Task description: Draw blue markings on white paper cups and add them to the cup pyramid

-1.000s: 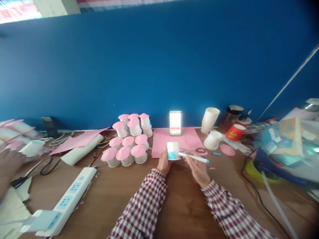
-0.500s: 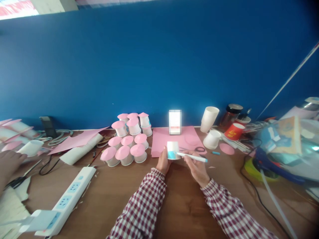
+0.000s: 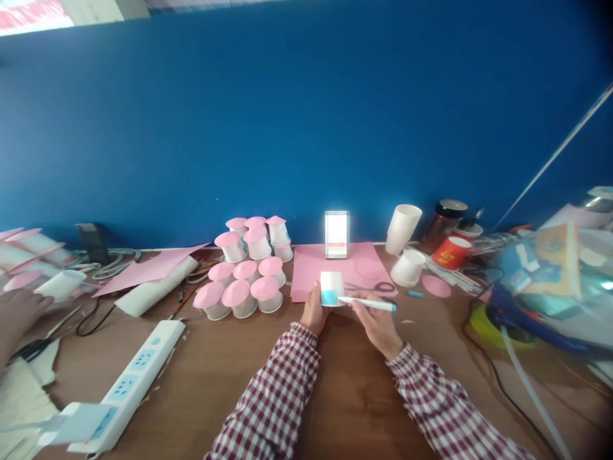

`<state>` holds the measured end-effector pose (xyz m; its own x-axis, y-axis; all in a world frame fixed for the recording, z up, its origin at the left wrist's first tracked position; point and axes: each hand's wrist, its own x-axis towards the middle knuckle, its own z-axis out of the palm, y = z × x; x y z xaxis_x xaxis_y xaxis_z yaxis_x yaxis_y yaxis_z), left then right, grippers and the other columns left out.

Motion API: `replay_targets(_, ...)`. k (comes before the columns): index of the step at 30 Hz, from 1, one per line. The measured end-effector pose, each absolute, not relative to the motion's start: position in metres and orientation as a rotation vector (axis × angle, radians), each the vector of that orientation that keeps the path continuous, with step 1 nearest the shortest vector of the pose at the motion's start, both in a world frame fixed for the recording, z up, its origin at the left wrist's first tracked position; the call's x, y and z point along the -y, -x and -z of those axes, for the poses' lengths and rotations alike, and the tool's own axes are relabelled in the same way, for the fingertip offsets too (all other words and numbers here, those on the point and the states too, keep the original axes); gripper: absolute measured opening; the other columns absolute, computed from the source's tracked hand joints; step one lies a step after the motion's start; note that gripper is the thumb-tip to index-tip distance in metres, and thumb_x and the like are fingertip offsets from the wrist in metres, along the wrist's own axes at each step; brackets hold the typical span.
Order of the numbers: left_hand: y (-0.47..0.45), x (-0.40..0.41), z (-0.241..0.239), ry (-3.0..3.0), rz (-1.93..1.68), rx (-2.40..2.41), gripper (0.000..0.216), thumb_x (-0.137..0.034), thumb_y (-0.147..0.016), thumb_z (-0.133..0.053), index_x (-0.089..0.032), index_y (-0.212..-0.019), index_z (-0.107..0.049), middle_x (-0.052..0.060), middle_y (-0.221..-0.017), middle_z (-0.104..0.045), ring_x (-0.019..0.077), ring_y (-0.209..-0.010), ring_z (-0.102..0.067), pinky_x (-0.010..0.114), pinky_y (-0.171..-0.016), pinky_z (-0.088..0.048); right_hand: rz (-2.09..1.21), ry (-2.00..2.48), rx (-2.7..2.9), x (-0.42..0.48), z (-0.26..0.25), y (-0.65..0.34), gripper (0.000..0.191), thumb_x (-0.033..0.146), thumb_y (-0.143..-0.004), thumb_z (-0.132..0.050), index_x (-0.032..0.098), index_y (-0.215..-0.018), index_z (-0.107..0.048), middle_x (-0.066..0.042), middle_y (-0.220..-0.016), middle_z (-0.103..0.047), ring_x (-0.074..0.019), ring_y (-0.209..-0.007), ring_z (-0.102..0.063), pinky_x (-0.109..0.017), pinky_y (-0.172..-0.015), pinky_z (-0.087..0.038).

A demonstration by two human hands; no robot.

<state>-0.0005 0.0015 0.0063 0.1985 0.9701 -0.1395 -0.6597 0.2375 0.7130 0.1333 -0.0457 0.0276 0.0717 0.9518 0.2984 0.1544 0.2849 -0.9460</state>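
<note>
My left hand (image 3: 315,309) grips a white paper cup (image 3: 331,281), turned upside down, by its left side. A light blue patch (image 3: 329,298) colours the lower part of the cup's wall. Between the fingers of my right hand (image 3: 376,322) is a white marker (image 3: 371,303) with a blue end. Its tip meets the cup at the right edge of the blue patch. Behind the cup lie pink paper sheets (image 3: 311,268) with scissors (image 3: 383,287) on them, partly hidden. A small blue marker cap (image 3: 416,294) rests to the right.
Left of the sheets stand several cups with pink cone tops (image 3: 239,297). A power strip (image 3: 124,386) lies front left, near another person's hand (image 3: 16,316). Stacked white cups (image 3: 403,229), a red cup (image 3: 451,253) and a blue-handled tool (image 3: 531,326) are at right. A blurred-out bright screen (image 3: 337,234) stands behind.
The marker and my right hand have shifted very slightly left. The cup stays in my left hand in nearly the same place.
</note>
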Motion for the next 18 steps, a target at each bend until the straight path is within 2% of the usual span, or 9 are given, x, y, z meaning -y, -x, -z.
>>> replay_targets(7, 0.0, -0.0015, -0.0067, -0.59, -1.212, -0.643, 0.045, -0.052, -0.08, -0.051, -0.009, -0.087, -0.062, 0.011, -0.078, -0.067, 0.0257, -0.087, -0.062, 0.04, -0.084, -0.044, -0.862, 1.118, 1.33, 0.0461, -0.0266, -0.1324, 0.025, 0.04, -0.081, -0.057, 0.017, -0.09, -0.06, -0.003, -0.074, -0.061, -0.013, -0.061, -0.054, -0.024, -0.054, -0.045)
replay_targets(12, 0.0003, -0.0016, -0.0057, -0.58, -1.228, -0.65, 0.045, -0.052, -0.08, -0.051, -0.009, -0.084, -0.062, 0.01, -0.073, -0.066, 0.0248, -0.083, -0.062, 0.039, -0.082, -0.045, -0.899, 1.111, 1.386, 0.0472, -0.0265, -0.1329, 0.023, 0.039, -0.083, -0.055, 0.017, -0.086, -0.061, -0.001, -0.069, -0.059, -0.0106, -0.055, -0.049, -0.022, -0.049, -0.041)
replay_targets(18, 0.0008, -0.0014, -0.0049, -0.607, -1.207, -0.616, 0.047, -0.052, -0.08, -0.05, -0.008, -0.089, -0.063, 0.013, -0.08, -0.068, 0.0258, -0.088, -0.062, 0.04, -0.085, -0.044, -0.869, 1.1, 1.345, 0.0464, -0.0278, -0.1318, 0.024, 0.038, -0.081, -0.057, 0.017, -0.091, -0.061, -0.003, -0.074, -0.061, -0.0126, -0.061, -0.053, -0.024, -0.054, -0.044)
